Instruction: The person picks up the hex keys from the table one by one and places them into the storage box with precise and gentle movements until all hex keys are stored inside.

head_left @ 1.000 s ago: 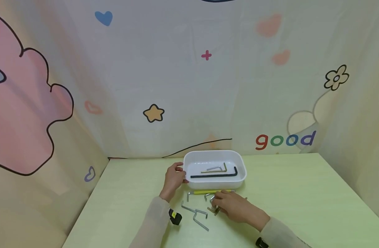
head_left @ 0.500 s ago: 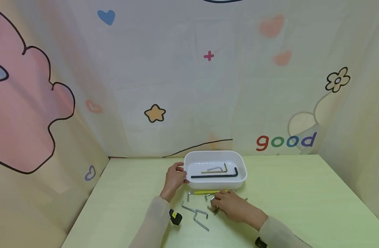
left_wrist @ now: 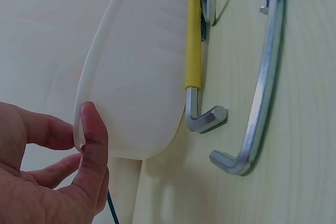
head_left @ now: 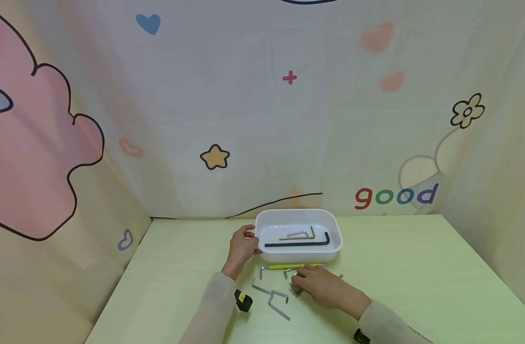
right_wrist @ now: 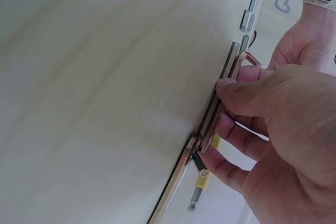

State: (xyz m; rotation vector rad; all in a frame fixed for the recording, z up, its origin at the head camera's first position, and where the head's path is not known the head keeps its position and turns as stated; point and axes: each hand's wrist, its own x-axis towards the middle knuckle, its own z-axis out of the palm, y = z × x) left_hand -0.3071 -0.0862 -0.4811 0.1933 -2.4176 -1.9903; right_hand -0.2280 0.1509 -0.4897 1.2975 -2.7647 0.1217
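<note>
My left hand (head_left: 242, 246) pinches the left end of a white plastic tray (head_left: 300, 257); in the left wrist view, thumb and fingers (left_wrist: 93, 129) grip its rim. Inside the tray lie a long black hex key (head_left: 294, 244), a brass-coloured hex key (head_left: 313, 233) and a small silver one (head_left: 297, 233). In front of it, my right hand (head_left: 324, 286) reaches down into a small pile of hex keys. Seen from the right wrist, its thumb and fingers pinch a copper-coloured hex key (right_wrist: 211, 124), with other keys lying against it.
A yellow-sleeved hex key (head_left: 288, 266) lies along the tray's front. Several silver hex keys (head_left: 279, 308) are spread on the pale table (head_left: 180, 286) between the forearms. Behind the table hangs a printed curtain (head_left: 253, 119).
The fingers of my right hand have drawn in around the brass-toned keys, which have shifted slightly beneath them. My left hand stays on the tray.
</note>
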